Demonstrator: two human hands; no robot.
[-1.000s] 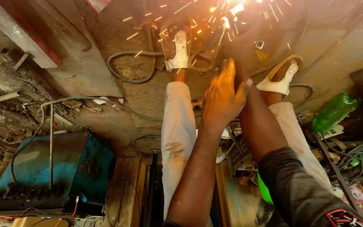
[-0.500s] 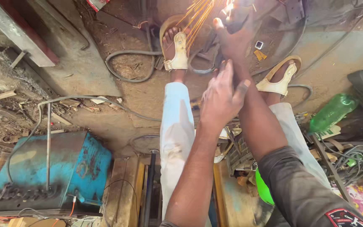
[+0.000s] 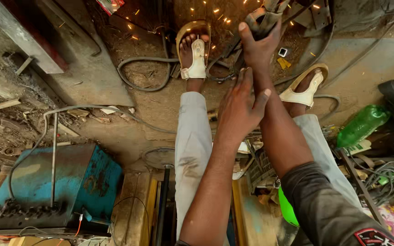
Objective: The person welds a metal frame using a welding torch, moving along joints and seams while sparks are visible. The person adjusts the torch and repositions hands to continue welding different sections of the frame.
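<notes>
- On the dusty concrete floor (image 3: 370, 59) of a cluttered workshop, seen from the head camera, orange sparks scatter at the top of the frame.
- At top centre, the right hand (image 3: 258, 43) is closed around a dark power tool (image 3: 270, 11), gripping its body.
- Just below, the left hand (image 3: 240, 107) lies with fingers loosely spread, pressed against the right forearm, holding nothing.
- Both feet in pale sandals (image 3: 197, 59) rest either side of the tool.
- Grey hoses (image 3: 142, 64) loop across the floor; a blue machine (image 3: 64, 180) sits lower left, a green bottle (image 3: 361, 125) at right.
</notes>
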